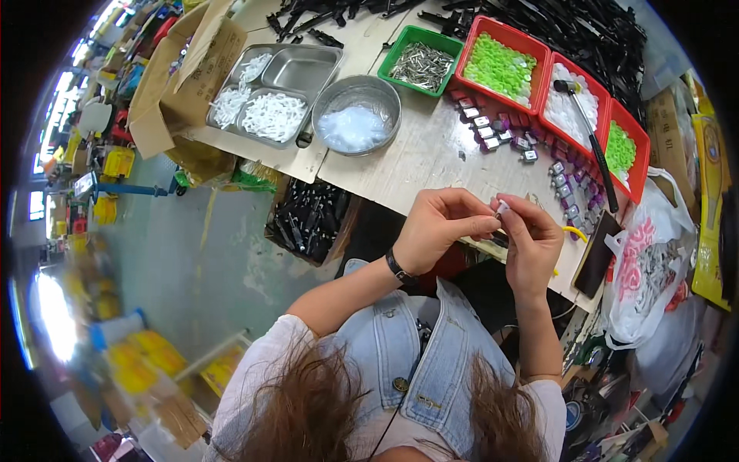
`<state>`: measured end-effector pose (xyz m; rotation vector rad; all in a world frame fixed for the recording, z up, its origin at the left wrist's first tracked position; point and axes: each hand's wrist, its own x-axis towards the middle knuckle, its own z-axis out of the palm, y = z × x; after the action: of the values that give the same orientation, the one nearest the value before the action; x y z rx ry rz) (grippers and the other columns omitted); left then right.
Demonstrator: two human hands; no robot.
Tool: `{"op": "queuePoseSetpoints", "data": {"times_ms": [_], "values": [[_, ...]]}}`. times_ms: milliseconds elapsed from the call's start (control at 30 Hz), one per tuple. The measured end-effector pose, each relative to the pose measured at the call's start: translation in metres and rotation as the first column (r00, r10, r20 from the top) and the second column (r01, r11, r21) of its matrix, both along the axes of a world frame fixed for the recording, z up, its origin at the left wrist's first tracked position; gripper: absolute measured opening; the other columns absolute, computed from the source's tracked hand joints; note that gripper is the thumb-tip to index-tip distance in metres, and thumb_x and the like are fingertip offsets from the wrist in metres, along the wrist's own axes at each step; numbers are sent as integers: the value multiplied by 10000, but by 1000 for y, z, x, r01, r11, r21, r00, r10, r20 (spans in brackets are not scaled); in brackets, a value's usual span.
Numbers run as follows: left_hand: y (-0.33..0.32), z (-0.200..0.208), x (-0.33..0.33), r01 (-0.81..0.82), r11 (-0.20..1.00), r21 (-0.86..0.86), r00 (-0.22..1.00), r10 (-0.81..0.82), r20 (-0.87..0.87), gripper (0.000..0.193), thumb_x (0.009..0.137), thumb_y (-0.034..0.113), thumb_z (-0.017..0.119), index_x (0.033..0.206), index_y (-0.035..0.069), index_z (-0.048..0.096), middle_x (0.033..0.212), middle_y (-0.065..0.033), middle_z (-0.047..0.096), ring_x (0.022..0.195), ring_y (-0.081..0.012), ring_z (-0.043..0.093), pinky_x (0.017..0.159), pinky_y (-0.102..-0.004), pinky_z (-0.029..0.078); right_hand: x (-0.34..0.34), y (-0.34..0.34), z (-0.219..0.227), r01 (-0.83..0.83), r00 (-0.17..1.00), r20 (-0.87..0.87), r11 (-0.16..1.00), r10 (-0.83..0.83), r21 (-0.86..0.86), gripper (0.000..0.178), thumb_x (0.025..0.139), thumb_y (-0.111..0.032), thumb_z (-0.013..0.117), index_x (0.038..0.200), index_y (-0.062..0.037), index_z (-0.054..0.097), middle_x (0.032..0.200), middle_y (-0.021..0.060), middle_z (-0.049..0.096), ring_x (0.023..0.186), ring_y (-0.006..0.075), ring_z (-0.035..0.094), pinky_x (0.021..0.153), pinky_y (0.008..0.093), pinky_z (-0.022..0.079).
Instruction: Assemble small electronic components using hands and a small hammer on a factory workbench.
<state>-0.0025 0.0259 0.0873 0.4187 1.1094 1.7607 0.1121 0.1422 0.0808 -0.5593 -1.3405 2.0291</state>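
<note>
My left hand [446,227] and my right hand [533,242] meet in front of my chest, just over the table's near edge. Both are closed in a pinch on one small white piece [502,206], too small to name its kind. My fingertips cover most of it. On the tabletop beyond my hands lie several small purple and silver parts [570,192], with red and silver ones [477,123] farther back. A hammer [589,131] with a black handle rests across the red trays at the right.
A red tray of green pieces [500,65], a green tray of metal pins [422,65], a round metal bowl [356,115] and a steel tray of white parts [273,115] stand along the back. Black parts [308,219] fill a box below the table. A plastic bag [650,262] hangs at right.
</note>
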Motion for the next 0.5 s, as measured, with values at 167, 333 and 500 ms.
{"op": "queuePoseSetpoints", "data": {"times_ms": [167,333,500], "values": [[-17,1,5,-33,997,-66,996,39,83,102,839,64,710,891,-16,674,800,-64,683,722,-103,633,668,-240,515,6,-7,-18,5,990,135,973,-37,230,133,841,82,640,963,54,687,988,133,696,900,189,668,823,286,533],[-12,-25,5,-137,990,-23,991,137,-5,127,846,110,720,886,2,666,810,-37,680,742,-98,635,679,-248,521,-6,-15,-33,133,959,151,852,-240,506,118,861,87,617,968,79,666,994,159,673,884,204,651,782,293,541],[-27,-21,21,-475,854,214,784,521,-337,125,836,111,730,889,25,655,798,-6,654,729,-55,568,669,-209,455,-20,-46,-5,57,966,216,935,-140,351,124,890,29,619,994,97,623,916,128,665,824,172,638,738,267,537]]}}
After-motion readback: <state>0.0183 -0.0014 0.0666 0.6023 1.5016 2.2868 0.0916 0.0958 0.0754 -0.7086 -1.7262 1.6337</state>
